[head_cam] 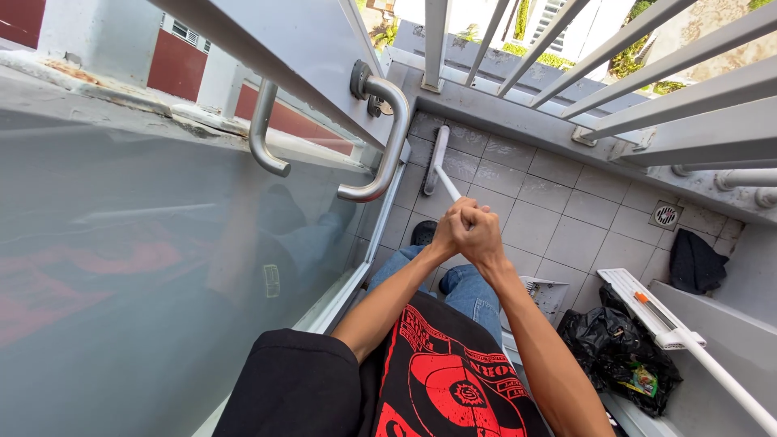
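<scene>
Both hands, left hand [450,231] and right hand [479,236], clamped tight on white broom handle [447,185] | black rubbish bag [619,350], right of handle, holds wrappers

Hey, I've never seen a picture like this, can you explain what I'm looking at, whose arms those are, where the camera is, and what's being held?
The camera sits on a person's head and looks down, so the two bare arms are the wearer's own. Both hands, the left hand and the right hand, are clasped together around a white pole. The pole runs down to a long brush head resting on the grey tiled floor of a small balcony. To the left is a glass door with a curved metal handle. Railings close the far side. On the right lie a black plastic bag, a dark cloth, a second white long-handled tool and a floor drain.
</scene>
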